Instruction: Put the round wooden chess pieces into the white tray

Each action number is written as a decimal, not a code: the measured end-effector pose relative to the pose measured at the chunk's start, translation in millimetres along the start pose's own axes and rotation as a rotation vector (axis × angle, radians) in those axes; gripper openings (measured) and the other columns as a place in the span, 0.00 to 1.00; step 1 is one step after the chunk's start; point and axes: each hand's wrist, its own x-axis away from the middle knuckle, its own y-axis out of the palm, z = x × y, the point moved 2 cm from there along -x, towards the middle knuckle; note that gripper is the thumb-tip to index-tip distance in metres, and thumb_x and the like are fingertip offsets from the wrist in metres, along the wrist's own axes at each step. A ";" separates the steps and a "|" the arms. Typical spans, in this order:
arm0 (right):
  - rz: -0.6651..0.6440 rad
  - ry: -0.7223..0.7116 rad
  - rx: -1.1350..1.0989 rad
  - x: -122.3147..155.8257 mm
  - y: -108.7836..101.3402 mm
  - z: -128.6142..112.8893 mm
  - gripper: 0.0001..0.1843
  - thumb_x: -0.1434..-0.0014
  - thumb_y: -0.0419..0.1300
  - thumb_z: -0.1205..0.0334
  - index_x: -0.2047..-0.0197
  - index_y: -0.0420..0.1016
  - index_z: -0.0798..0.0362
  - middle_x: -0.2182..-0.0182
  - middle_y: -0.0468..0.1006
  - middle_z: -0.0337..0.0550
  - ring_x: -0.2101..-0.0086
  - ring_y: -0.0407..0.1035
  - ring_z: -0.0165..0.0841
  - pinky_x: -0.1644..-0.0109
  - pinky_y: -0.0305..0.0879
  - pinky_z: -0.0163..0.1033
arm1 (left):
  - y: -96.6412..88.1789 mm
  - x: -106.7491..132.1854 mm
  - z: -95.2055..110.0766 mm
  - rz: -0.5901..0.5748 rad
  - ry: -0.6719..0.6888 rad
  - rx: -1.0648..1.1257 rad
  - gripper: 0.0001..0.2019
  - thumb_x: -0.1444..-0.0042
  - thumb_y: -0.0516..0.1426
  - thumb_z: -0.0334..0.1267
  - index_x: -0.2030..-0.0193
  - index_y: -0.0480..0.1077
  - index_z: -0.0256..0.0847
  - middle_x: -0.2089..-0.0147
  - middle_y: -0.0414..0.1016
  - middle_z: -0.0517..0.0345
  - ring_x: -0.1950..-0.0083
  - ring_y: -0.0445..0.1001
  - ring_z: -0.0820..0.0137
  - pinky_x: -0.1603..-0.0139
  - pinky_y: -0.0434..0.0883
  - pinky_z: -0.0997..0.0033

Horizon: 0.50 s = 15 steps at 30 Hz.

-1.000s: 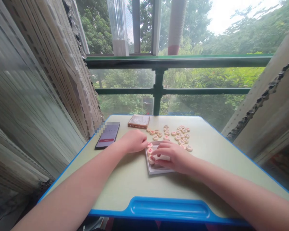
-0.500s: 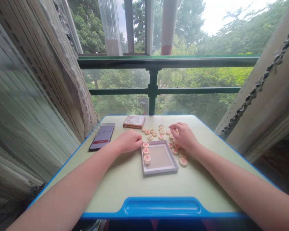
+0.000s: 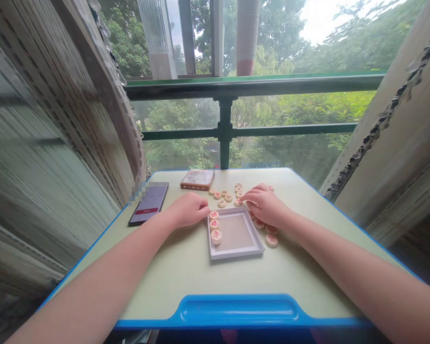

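Observation:
Three round Chinese chess pieces with red characters [image 3: 215,224] line the left side of a shallow white box tray [image 3: 236,255]. My left hand [image 3: 190,210] is closed beside the tray's far left corner, its fingers curled under; whatever they hold, if anything, is hidden. My right hand [image 3: 267,205] is open over the loose pieces right of the tray, fingers stretched to the left. Its fingertips are at a red-marked chess piece [image 3: 238,202] behind the tray; whether they touch it I cannot tell. Another chess piece [image 3: 271,240] lies by the tray's right side, and several more are partly covered by this hand.
Several more chess pieces [image 3: 228,198] lie scattered behind the tray. A flat brown-edged box [image 3: 197,180] lies at the back, and a phone [image 3: 148,204] on the left. The table [image 3: 154,286] has a blue rim; a window railing [image 3: 251,86] stands behind it.
My right hand has moved left and slightly nearer, its fingertips now at a piece behind the tray. Pieces at the far right have come into sight. My left hand stays by the tray corner.

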 end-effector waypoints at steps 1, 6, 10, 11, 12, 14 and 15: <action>0.006 0.015 0.009 0.2 -0.9 0.5 0.16 0.44 0.51 0.70 0.61 0.78 0.51 0.62 0.79 0.42 0.57 0.65 0.39 0.49 0.60 0.46 | 0.0 -0.2 0.1 -0.005 -0.001 0.004 0.14 0.49 0.48 0.38 0.82 0.61 0.37 0.81 0.64 0.60 0.78 0.57 0.75 0.76 0.50 0.72; 0.012 0.093 0.062 1.7 -5.6 5.9 0.14 0.45 0.52 0.70 0.63 0.79 0.51 0.64 0.79 0.43 0.58 0.66 0.39 0.50 0.60 0.44 | 0.7 -1.5 -0.3 -0.016 0.005 0.014 0.14 0.48 0.47 0.38 0.81 0.63 0.37 0.80 0.65 0.60 0.77 0.59 0.75 0.75 0.52 0.72; 0.012 0.153 0.128 3.1 -8.5 10.8 0.12 0.46 0.53 0.68 0.66 0.79 0.51 0.66 0.79 0.42 0.61 0.66 0.38 0.56 0.62 0.41 | 1.1 -1.9 -0.7 -0.009 0.012 0.005 0.14 0.48 0.47 0.38 0.81 0.63 0.37 0.81 0.64 0.60 0.77 0.58 0.75 0.74 0.52 0.72; 0.015 0.160 0.134 3.4 -9.0 11.3 0.13 0.46 0.53 0.67 0.66 0.79 0.51 0.67 0.79 0.42 0.62 0.66 0.38 0.57 0.62 0.41 | 1.1 -1.9 -0.7 -0.011 0.009 0.006 0.14 0.48 0.48 0.38 0.81 0.63 0.37 0.81 0.64 0.60 0.77 0.58 0.75 0.74 0.52 0.72; 0.022 0.164 0.137 3.6 -9.4 11.4 0.13 0.46 0.53 0.67 0.66 0.79 0.51 0.67 0.79 0.42 0.62 0.66 0.38 0.57 0.62 0.40 | 1.1 -1.9 -0.7 -0.016 0.007 0.006 0.14 0.48 0.48 0.38 0.81 0.63 0.37 0.80 0.65 0.60 0.77 0.58 0.75 0.74 0.53 0.72; 0.037 0.162 0.137 3.8 -9.3 11.4 0.13 0.45 0.52 0.67 0.65 0.79 0.51 0.65 0.79 0.43 0.61 0.65 0.38 0.57 0.62 0.41 | 0.9 -1.6 -0.2 -0.023 0.005 0.007 0.14 0.48 0.47 0.38 0.81 0.64 0.37 0.80 0.65 0.60 0.77 0.59 0.75 0.73 0.53 0.72; 0.042 0.152 0.134 3.7 -8.6 11.5 0.13 0.45 0.52 0.67 0.63 0.79 0.51 0.64 0.79 0.43 0.60 0.65 0.38 0.56 0.62 0.41 | 0.9 -1.6 0.0 -0.025 0.004 0.006 0.14 0.48 0.47 0.38 0.81 0.64 0.37 0.80 0.65 0.60 0.77 0.59 0.75 0.73 0.53 0.72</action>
